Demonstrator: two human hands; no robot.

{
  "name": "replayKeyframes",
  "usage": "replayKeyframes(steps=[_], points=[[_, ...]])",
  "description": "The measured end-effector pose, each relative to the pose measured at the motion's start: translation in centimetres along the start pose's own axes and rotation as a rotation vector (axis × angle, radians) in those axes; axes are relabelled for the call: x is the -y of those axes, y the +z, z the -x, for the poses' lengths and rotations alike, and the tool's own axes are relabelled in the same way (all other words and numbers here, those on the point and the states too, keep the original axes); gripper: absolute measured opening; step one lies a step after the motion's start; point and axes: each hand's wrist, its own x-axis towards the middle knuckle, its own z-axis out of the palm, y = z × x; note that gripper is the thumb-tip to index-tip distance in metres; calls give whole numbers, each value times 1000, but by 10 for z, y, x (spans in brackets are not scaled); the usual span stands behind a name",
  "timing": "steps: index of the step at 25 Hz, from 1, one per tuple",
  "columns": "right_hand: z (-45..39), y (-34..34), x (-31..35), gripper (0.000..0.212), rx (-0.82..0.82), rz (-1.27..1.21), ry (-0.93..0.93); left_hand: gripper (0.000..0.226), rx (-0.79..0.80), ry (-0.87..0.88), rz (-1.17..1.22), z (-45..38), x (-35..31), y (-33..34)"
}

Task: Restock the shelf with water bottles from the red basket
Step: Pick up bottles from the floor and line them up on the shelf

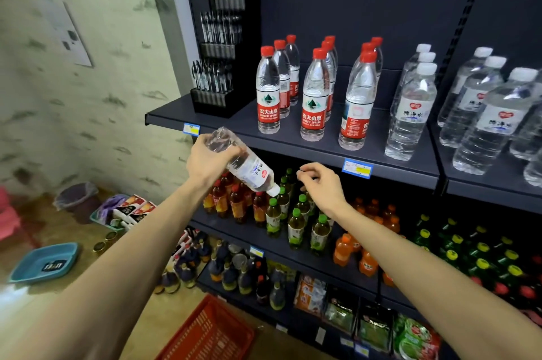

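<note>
My left hand (208, 161) grips a clear water bottle (249, 167) with a white cap by its base. The bottle is tilted, cap pointing down and to the right, just below the front edge of the dark top shelf (293, 141). My right hand (321, 185) hovers to the right of the cap, fingers loosely curled and holding nothing. On the shelf stand rows of red-capped bottles (313, 101) and, further right, white-capped bottles (413, 113). A corner of the red basket (211, 333) shows on the floor at the bottom.
A black pen display (223, 60) stands at the shelf's left end. Lower shelves hold tea and orange soda bottles (296, 227), dark sauce bottles and snack packs. On the floor to the left lie a blue tray (44, 264), a bin (77, 198) and packages.
</note>
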Motion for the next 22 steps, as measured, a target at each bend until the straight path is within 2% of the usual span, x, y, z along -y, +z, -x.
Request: replayKeyframes(steps=[3,4,7,9,12,14,17,19,22], points=[[10,10,3,37,102,-128,173,97,22,-60,119,-5,11,4],[14,11,4,42,131,-193,234,99,25,-73,147,-6,14,6],[23,12,10,54,256,-457,388,90,74,-132,307,12,4,10],[25,16,15,55,298,-655,423,77,139,-160,430,19,4,17],[22,16,26,59,241,-813,422,57,228,-202,501,27,8,17],[19,12,31,57,197,-829,399,59,327,-215,500,29,14,13],[15,5,37,45,129,-911,398,46,463,-208,473,38,18,16],[12,1,42,39,82,-973,400,45,516,-207,471,46,19,23],[9,-14,49,33,32,-898,326,46,572,-180,439,51,22,37]])
